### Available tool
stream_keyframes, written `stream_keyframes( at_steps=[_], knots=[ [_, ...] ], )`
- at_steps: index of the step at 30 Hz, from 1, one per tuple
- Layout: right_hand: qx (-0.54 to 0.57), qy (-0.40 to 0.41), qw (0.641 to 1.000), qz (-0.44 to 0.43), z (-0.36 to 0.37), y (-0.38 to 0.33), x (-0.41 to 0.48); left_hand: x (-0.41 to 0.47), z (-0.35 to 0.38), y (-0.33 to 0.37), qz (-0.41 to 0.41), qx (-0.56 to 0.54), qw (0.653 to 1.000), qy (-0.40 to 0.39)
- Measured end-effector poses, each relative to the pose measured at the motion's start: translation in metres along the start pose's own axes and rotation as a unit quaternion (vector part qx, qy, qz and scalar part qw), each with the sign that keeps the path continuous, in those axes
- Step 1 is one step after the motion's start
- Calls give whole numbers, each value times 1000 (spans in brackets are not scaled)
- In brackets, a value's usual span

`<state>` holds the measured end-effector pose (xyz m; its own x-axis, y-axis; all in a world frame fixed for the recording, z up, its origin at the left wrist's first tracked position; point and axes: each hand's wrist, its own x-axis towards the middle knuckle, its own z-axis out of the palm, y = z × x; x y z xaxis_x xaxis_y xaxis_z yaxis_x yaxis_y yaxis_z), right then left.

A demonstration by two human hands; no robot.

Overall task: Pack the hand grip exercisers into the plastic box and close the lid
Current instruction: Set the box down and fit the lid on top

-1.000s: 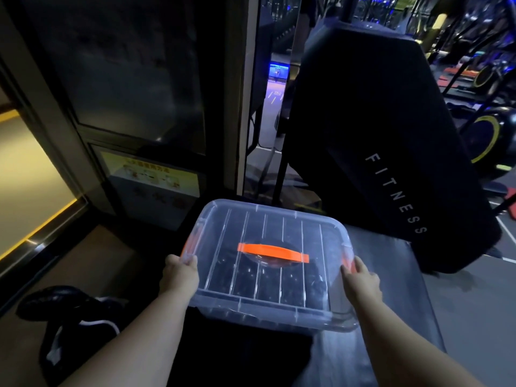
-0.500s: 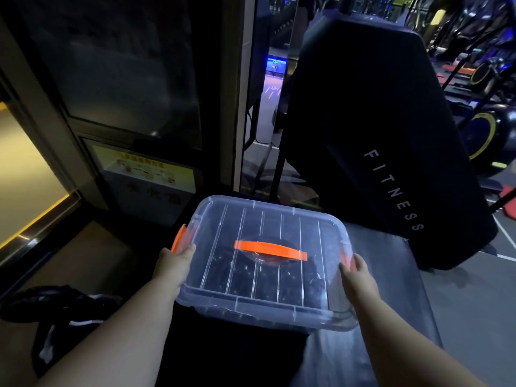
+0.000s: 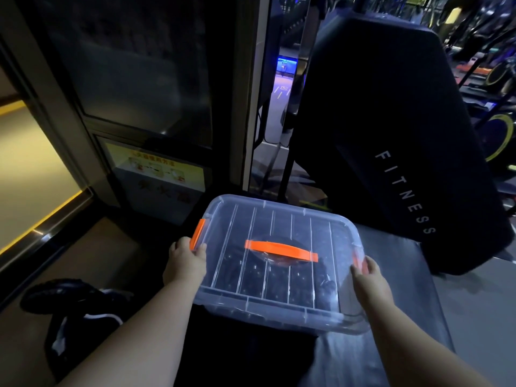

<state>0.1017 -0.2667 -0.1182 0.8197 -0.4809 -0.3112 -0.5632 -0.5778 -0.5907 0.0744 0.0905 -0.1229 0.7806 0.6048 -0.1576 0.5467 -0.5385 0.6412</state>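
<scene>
**Lid on box, both hands at the side latches**

- Far left of the left hand, on the floor: a black bag (image 3: 69,297) with white trim, slumped. Can't make out more, too dark.
- Beyond the left hand, on the dark door panel: a yellow notice (image 3: 156,169). Text is blurred.
- Left hand (image 3: 184,265): at the box's left side, fingers curled, thumb and fingertips pinching the lower end of the left latch (image 3: 198,233). The orange latch stands angled out from the box wall. Can't tell if it is clipped.
- Between the hands: the plastic box (image 3: 279,311), clear, sitting level. Its near edge overhangs something dark that I can't make out.
- Lid (image 3: 279,219) is seated on the box, clear and ribbed. Orange handle (image 3: 280,250) lies flat across the lid's middle, about midway between the two hands.
- Hand grip exercisers (image 3: 279,277): inside the box, under the lid. They show only as dark shapes through the plastic, so no count possible.
- Right latch (image 3: 358,262): orange, mostly covered by the right hand's fingers.
- Right hand (image 3: 368,277): against the box's right side, fingers laid over that latch, thumb near the lid edge. Can't tell whether it grips the latch or only presses on it.
- Under and right of the right hand: the grey table (image 3: 413,269) carrying the box.
- Beyond the right hand: a big black machine (image 3: 391,135) lettered "FITNESS", standing at the table's far end. More gym gear behind it, dim.
</scene>
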Motion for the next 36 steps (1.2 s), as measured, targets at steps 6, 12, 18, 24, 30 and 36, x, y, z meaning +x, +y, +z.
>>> stream_keyframes(
  at_steps=[6, 12, 18, 24, 30, 36],
  knots=[
    [-10, 10, 1000, 5, -1, 0, -2, 0, 1, -1, 3, 21, 1000, 10],
    [-21, 46, 999, 18, -2, -2, -6, 3, 6, -4, -5, 12, 1000, -13],
    [-72, 49, 995, 46, 0, -2, -1, 3, 6, -5, -3, 11, 1000, -14],
    [-63, 45, 997, 30, 2, -1, -1, 2, 7, -4, -2, 10, 1000, -15],
    [-73, 62, 995, 8, 1, -3, -7, 4, 7, -6, 4, 15, 1000, -11],
    [-56, 47, 997, -3, 0, -3, -8, 6, 9, -6, 1, 26, 1000, -5]
  ],
)
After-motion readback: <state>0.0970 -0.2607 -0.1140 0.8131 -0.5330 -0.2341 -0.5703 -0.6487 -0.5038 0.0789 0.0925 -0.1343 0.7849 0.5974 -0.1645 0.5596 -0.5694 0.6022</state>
